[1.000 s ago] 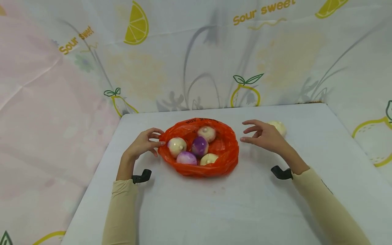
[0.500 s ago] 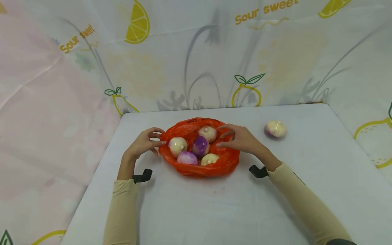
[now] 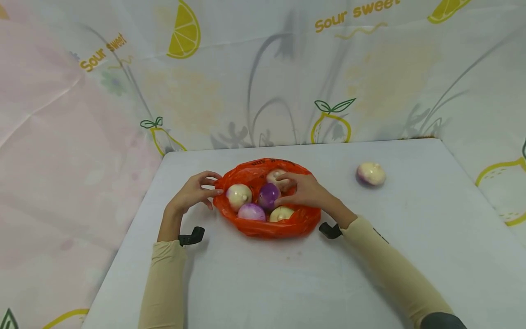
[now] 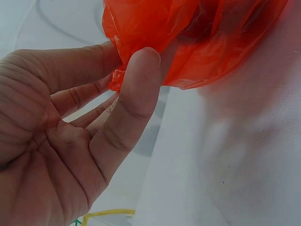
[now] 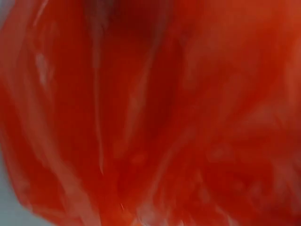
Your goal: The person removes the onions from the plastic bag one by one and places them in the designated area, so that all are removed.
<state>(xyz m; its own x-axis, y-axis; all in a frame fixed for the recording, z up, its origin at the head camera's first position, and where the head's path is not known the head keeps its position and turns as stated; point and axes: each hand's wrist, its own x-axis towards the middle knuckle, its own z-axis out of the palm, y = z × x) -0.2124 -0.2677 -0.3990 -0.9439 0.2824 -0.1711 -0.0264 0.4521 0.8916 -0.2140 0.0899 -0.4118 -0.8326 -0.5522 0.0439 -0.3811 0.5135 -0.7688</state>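
Observation:
A red plastic bag (image 3: pixel 304 224) sits on the table with its mouth rolled open. Inside are several onions, among them a dark purple onion (image 3: pixel 267 195), a pale purple onion (image 3: pixel 251 212) and a whitish onion (image 3: pixel 238 195). My left hand (image 3: pixel 192 194) pinches the bag's left edge between thumb and fingers; the left wrist view shows the thumb (image 4: pixel 141 77) over the red film. Over the bag's right side, my right hand (image 3: pixel 302 189) reaches in with fingers spread, thumb and fingertips at the right of the purple onion. The right wrist view holds only blurred red film (image 5: pixel 141 117).
Another onion (image 3: pixel 371 173), white with a purple side, lies on the white table (image 3: pixel 263 283) to the right of the bag. Behind the table hangs a printed cloth (image 3: pixel 230 82) with lemon drawings.
My right hand has moved left from beside the bag to over its contents, uncovering the lone onion at the right. The left hand keeps its hold on the bag's edge.

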